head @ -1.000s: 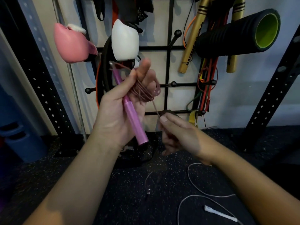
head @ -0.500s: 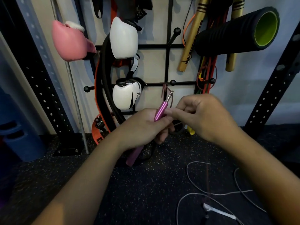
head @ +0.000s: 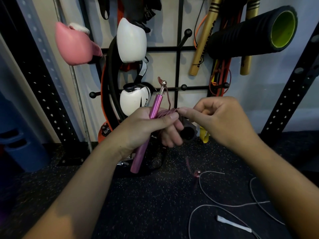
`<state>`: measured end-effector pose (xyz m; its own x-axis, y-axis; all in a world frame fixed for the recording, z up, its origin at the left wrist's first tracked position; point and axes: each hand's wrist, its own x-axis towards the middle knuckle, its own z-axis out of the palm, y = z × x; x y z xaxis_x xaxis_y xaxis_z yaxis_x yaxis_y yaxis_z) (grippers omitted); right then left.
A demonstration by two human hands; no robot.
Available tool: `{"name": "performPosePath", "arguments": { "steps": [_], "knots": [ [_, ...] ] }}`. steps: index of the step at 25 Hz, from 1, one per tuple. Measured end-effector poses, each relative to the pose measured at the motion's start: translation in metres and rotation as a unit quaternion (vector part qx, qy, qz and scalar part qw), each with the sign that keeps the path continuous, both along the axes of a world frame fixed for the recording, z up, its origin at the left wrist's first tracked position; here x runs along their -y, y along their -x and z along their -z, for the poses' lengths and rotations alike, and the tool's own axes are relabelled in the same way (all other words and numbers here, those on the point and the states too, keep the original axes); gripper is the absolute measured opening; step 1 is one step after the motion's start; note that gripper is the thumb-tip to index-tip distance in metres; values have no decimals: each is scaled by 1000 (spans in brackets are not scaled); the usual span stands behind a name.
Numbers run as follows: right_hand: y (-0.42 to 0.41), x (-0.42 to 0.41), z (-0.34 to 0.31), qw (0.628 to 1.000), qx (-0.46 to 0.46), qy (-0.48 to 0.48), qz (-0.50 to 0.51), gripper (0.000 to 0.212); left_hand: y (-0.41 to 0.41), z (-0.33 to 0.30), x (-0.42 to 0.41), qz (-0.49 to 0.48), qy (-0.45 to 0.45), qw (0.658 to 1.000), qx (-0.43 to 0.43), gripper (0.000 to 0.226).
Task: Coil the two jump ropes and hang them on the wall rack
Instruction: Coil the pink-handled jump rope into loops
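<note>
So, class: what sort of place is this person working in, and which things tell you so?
Probably a home or small gym. Boxing gloves, like the pink glove, hang on a wall rack beside a foam roller, above speckled rubber flooring.

Two jump ropes: pink rope (head: 156, 107), white rope (head: 233, 206). Three boxing gloves (head: 131, 40). One foam roller (head: 250, 33).

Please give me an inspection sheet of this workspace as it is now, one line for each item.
Surface: dark speckled floor.
Job's things: pink jump rope partly coiled in hand, its tail hanging; white jump rope loose on floor.
Clutter: nothing seen.
Grips: left hand holds pink handle and coils; right hand pinches the cord.
Cables: nothing seen beyond the ropes.
Surroundings: wall rack with pink boxing glove, white gloves, foam roller.
</note>
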<state>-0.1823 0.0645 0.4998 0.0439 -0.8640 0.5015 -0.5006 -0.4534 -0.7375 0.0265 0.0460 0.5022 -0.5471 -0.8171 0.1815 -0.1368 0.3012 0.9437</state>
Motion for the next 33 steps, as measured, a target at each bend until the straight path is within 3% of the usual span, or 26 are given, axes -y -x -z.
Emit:
{"name": "performPosePath", "arguments": {
  "steps": [5, 11, 12, 14, 16, 19, 20, 21, 24, 26, 29, 31, 33],
  "knots": [
    [0, 1, 0, 997, -30, -36, -61, 14, -6, 1, 2, -23, 17, 999, -38, 26],
    [0, 1, 1, 999, 32, 30, 16, 3, -4, 2, -1, 27, -15, 999, -8, 31],
    [0, 1, 1, 997, 46, 42, 37, 13, -4, 2, -3, 54, -38, 998, -17, 30],
    [1, 4, 6, 996, 62, 26, 58, 43, -4, 0, -6, 102, -95, 985, -106, 27],
    [-1, 5, 13, 993, 94, -65, 21, 61, 1, -4, -8, 113, -144, 949, -257, 25],
    [0, 5, 26, 974, 77, -199, -70, 50, 10, -11, -6, 38, -183, 858, -478, 32],
    [1, 5, 29, 968, 36, -225, -104, 46, 9, -12, -2, 3, -173, 835, -522, 33],
    [0, 3, 30, 960, -5, -242, -137, 44, 7, -12, 2, -30, -146, 834, -531, 31],
    [-13, -6, 27, 954, -113, -208, -183, 37, 0, -6, 10, -136, -23, 902, -409, 25],
    [-23, -12, 22, 958, -183, -121, -184, 30, -1, 2, 9, -205, 70, 949, -231, 23],
    [-25, -13, 8, 975, -169, -30, -144, 22, 2, 9, 5, -215, 157, 963, 45, 28],
    [-16, -9, -1, 991, -92, -17, -95, 14, 3, 9, 1, -149, 119, 979, 69, 42],
    [-8, -9, -4, 999, -8, -22, -45, 28, 3, 7, -1, -84, 73, 992, 52, 52]
  ]
}}
